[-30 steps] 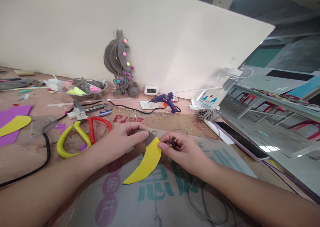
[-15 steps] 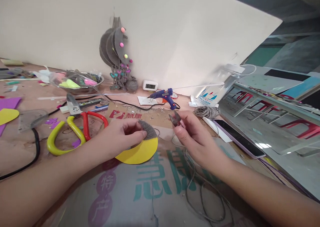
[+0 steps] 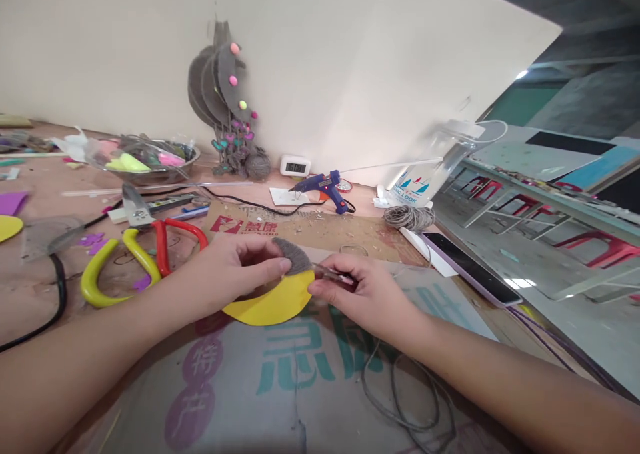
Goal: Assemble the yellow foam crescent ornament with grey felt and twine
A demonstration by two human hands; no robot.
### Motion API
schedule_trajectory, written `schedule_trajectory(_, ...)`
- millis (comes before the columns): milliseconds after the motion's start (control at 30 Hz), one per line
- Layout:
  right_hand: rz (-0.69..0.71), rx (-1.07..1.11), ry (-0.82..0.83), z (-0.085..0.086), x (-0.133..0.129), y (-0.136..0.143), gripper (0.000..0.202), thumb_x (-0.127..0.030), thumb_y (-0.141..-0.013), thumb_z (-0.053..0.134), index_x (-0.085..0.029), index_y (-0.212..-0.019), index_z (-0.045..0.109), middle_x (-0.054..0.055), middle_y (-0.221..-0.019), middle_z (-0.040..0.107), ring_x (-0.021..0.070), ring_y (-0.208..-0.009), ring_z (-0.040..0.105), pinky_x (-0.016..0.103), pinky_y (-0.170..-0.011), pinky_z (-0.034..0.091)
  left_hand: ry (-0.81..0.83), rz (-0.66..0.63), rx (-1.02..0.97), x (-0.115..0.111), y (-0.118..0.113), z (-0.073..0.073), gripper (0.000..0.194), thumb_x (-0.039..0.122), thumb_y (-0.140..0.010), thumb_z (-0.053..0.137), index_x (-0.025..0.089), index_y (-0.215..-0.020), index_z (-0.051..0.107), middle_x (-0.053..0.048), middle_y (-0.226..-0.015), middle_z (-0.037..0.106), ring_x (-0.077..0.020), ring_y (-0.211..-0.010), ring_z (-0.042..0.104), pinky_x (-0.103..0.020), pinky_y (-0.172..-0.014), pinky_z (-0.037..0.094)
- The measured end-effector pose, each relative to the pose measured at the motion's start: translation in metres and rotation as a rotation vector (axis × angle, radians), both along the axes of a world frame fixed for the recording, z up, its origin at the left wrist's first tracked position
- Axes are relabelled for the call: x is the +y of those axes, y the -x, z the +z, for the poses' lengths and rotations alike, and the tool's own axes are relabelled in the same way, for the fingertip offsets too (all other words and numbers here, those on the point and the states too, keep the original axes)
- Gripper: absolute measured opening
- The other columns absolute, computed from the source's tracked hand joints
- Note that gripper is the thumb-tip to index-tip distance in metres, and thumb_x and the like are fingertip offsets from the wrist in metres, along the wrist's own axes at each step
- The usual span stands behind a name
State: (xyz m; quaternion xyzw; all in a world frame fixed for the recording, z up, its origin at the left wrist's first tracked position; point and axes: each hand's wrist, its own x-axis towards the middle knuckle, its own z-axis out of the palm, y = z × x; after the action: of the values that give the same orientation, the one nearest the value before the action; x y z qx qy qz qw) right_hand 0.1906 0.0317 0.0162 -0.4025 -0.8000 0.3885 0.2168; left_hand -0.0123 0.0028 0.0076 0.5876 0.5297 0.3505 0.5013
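Observation:
My left hand [image 3: 245, 264] is closed on a yellow crescent-shaped craft piece [image 3: 273, 304], whose upper end is covered with grey cord [image 3: 293, 254]. The thumb presses on the grey part. At the piece's right edge, my right hand [image 3: 367, 294] is closed round a small two-bladed metal tool [image 3: 336, 275], mostly hidden by the fingers. Its tip meets the edge where grey and yellow join. Loose loops of grey cord [image 3: 400, 421] lie below my right hand on the printed cardboard [image 3: 240, 387].
Scissors with yellow and red handles [image 3: 90, 274] lie left. Behind are a blue glue gun [image 3: 327, 189], a small clock [image 3: 295, 166], a metal bowl [image 3: 193, 157] and a hanging grey ornament [image 3: 207, 91]. A cord coil [image 3: 410, 217], a plastic jug [image 3: 430, 167] and a phone [image 3: 467, 267] are right.
My right hand has moved left and down, bringing the two-bladed tool from open air to the craft piece's edge. My left hand keeps its hold. The view has shifted slightly.

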Motion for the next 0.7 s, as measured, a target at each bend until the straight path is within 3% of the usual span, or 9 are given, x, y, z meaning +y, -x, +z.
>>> schedule_trajectory(233, 0.045, 0.002, 0.113, -0.001, -0.001, 0.001, 0.021, -0.035, -0.081, 0.052, -0.017, -0.071, 0.057, -0.004, -0.057, 0.041, 0.0068, -0.05, 0.035, 0.019, -0.045, 0.029, -0.005, -0.041, 0.061, 0.0, 0.002, 0.001, 0.03, 0.047, -0.072, 0.058, 0.018, -0.068, 0.06, 0.003, -0.055, 0.049, -0.008, -0.047, 0.039, -0.02, -0.042, 0.027)
schedule_trajectory(400, 0.095, -0.065, 0.044, -0.002, -0.002, 0.0, 0.023, -0.036, -0.083, 0.051, -0.017, -0.072, 0.056, -0.004, -0.059, 0.043, 0.0074, -0.052, 0.037, 0.019, -0.046, 0.029, -0.047, -0.065, 0.062, 0.001, 0.002, -0.001, 0.028, 0.045, -0.071, 0.059, 0.018, -0.068, 0.063, 0.001, -0.059, 0.052, -0.0099, -0.052, 0.043, -0.022, -0.046, 0.031)
schedule_trajectory(533, 0.088, -0.043, -0.256, 0.002, 0.002, -0.011, 0.026, -0.043, -0.083, 0.051, -0.018, -0.078, 0.053, -0.002, -0.064, 0.047, 0.0096, -0.056, 0.042, 0.022, -0.051, 0.034, -0.001, -0.046, 0.051, 0.0, 0.002, -0.001, 0.027, 0.045, -0.071, 0.057, 0.019, -0.069, 0.063, 0.002, -0.055, 0.051, -0.0093, -0.047, 0.041, -0.021, -0.043, 0.027)
schedule_trajectory(633, 0.067, 0.015, -0.532, 0.006, 0.007, -0.019, 0.025, -0.038, -0.09, 0.04, -0.018, -0.101, 0.051, 0.004, -0.084, 0.055, 0.0143, -0.074, 0.05, 0.026, -0.066, 0.04, 0.027, -0.04, 0.051, -0.001, 0.001, 0.0, 0.027, 0.046, -0.071, 0.056, 0.019, -0.069, 0.062, 0.003, -0.053, 0.048, -0.0088, -0.044, 0.038, -0.021, -0.042, 0.026)
schedule_trajectory(700, 0.096, -0.041, -0.623, 0.006, 0.009, -0.02, 0.029, -0.033, -0.093, 0.035, -0.019, -0.114, 0.049, 0.007, -0.093, 0.055, 0.0169, -0.084, 0.051, 0.029, -0.074, 0.04, 0.016, -0.046, 0.06, -0.001, 0.001, 0.0, 0.027, 0.045, -0.071, 0.056, 0.019, -0.068, 0.06, 0.003, -0.054, 0.048, -0.0088, -0.045, 0.039, -0.021, -0.042, 0.026)
